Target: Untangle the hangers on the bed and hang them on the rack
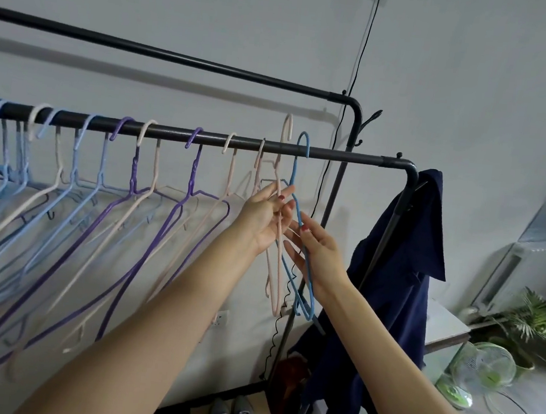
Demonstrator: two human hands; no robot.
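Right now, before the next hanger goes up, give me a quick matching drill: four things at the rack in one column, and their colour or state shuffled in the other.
Things
1. hanger at the left hand
2. hanger at the right hand
3. jacket
4. front rail

Colour or state
A. dark navy, draped at the rack's right end
B. blue, hook at the rail
C. black bar carrying purple, cream and blue hangers
D. pale pink, hook raised above the rail

Pairs: 1-D, 2-B, 3-A, 4-C
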